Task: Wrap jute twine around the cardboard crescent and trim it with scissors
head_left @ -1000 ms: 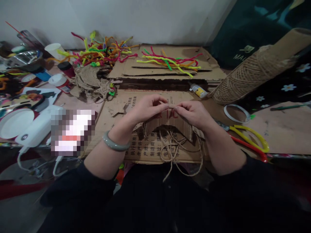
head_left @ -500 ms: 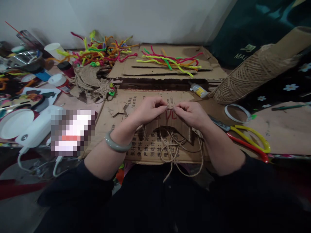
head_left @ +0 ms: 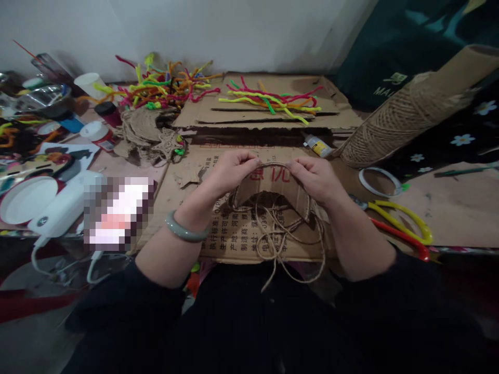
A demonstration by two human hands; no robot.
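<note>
An arched, crescent-like piece of cardboard (head_left: pixel 271 183) with red printing on it is held above the cardboard sheet. Jute twine (head_left: pixel 275 164) runs along its outer curved edge. My left hand (head_left: pixel 234 172) pinches that edge at the upper left, thumb and fingers closed. On the upper right, my right hand (head_left: pixel 315 176) pinches the same edge, also closed. Loose twine (head_left: pixel 322 267) trails in loops below the piece and over the sheet's near edge. Left of my left hand lies a small cut cardboard scrap (head_left: pixel 188 179).
A printed cardboard sheet (head_left: pixel 218 244) lies under my hands. To the right are yellow-and-red-handled scissors (head_left: pixel 405 221), a tape roll (head_left: pixel 380 189), a glue bottle (head_left: pixel 317 145) and a twine cone (head_left: pixel 405 111). Pipe cleaners (head_left: pixel 156 85) pile behind; a phone (head_left: pixel 120 210) lies left.
My hands have moved apart along the curved edge, the right one more to the right. The twine-covered top edge and the red printing now show between them.
</note>
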